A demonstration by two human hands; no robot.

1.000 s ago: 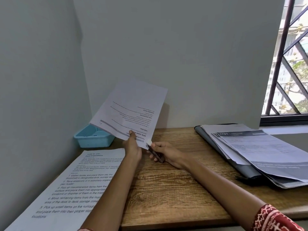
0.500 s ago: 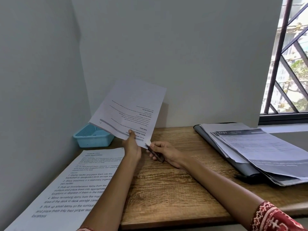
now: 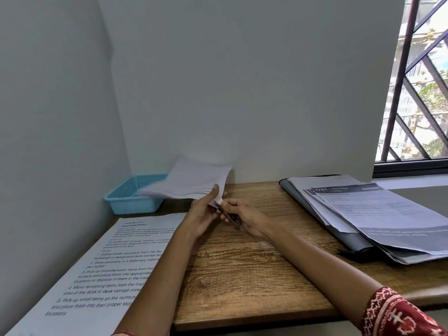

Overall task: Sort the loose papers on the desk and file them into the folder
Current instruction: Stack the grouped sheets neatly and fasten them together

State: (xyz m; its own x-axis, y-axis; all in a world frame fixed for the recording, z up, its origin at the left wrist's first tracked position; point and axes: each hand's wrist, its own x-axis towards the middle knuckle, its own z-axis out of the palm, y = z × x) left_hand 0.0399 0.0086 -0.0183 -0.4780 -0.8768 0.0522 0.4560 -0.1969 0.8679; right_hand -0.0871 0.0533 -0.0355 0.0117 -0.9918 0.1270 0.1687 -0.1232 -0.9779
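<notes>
Holding a loose sheet by its near corner, the left hand has its thumb on top of the paper and its fingers beneath, a pinch rather than a flat rest. The sheet is blurred and tilts toward 10 o'clock, hanging over the blue basket in the far-left corner of the desk. At the same corner of the paper the right hand has its fingers curled round a small dark object, perhaps a clip or a stapler; what it is cannot be told, nor whether it bites the paper.

Judging from this, the step in hand is sorting: one sheet is lifted for handling at its corner, not yet filed. The folder lies at 2 o'clock, well apart from the hands, dark grey, with a stack of papers spread on it and overhanging its near edge. A large printed sheet lies flat at 8 o'clock, partly under the left forearm.

The next move probably calls for freeing the corner from the dark object, then carrying the sheet across to 2 o'clock and laying it square on the stack. The overhanging papers there could slide if nudged
</notes>
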